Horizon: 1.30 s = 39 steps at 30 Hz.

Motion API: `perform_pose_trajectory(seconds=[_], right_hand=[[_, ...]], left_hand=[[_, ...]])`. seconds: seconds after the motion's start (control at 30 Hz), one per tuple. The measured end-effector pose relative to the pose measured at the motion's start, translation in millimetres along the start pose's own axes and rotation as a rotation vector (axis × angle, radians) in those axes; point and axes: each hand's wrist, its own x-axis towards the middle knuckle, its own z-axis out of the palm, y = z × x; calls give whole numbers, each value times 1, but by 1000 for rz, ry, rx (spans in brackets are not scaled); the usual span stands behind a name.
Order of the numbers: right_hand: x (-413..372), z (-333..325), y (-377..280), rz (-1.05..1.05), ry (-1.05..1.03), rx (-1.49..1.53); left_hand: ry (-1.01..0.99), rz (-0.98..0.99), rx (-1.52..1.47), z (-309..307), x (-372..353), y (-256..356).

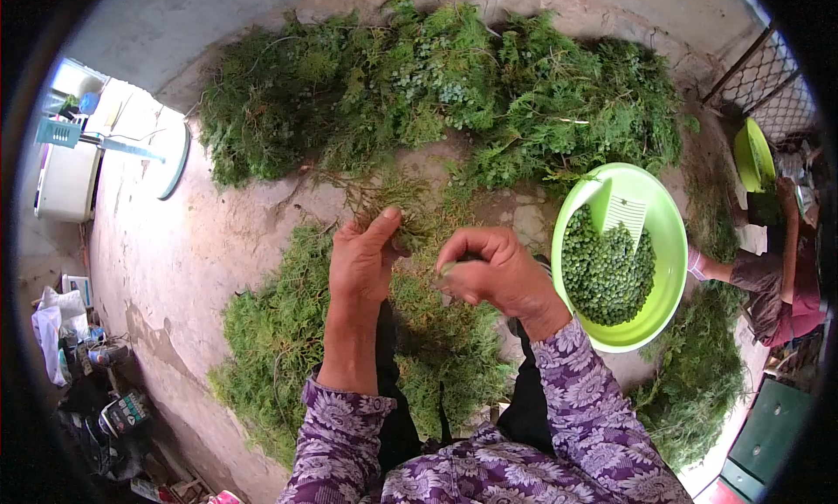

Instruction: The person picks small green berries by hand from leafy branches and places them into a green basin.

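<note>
sprig [397,198] pinched in my left hand [360,260], right hand [493,273] closed on a green bit [448,267], green bowl [668,238] of berries [607,273] just beside it.

1. A single view: the camera sits on the person's head and faces forward and steeply down onto the concrete floor [175,260].
2. It is near: the left hand [360,264], gripping a sprig [403,209], and the right hand [493,273] sit mid-frame, with both sleeves [585,408] running off the bottom edge.
3. The fisheye lens bends the picture into a circle; the floor's far edge, under a wall [262,15], curves along the top.
</note>
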Motion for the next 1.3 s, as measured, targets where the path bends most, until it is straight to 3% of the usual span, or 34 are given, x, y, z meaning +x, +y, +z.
perform_pose_trajectory(seconds=[0.13, 0.23, 0.4, 0.47, 0.9, 0.97, 1.1, 1.23, 1.3], right_hand=[[1, -15, -7, -47, -16, 287], [3, -23, -5, -113, 120, 390], [7, -23, -5, -76, 228, 296], [10, -17, -4, -46, 252, 114], [17, -11, 13, -130, 234, -195], [20, -13, 17, -254, 289, -537], [16, -6, 11, -135, 196, -571], [6, 0, -6, -3, 70, -350], [2, 0, -8, 21, 40, -266]], left_hand=[[-99, -96, -74, -7, -1, -1], [-80, -156, -133, 2, -3, 2], [-83, -179, -145, 3, -5, 2], [-69, -171, -129, -1, -3, -2], [-87, -143, 22, 9, -6, -1], [-63, -128, 36, 14, -9, 3], [-39, -60, 26, 15, -10, 1], [-54, -45, 26, 10, -6, -5], [60, -63, -3, 4, 0, -1]])
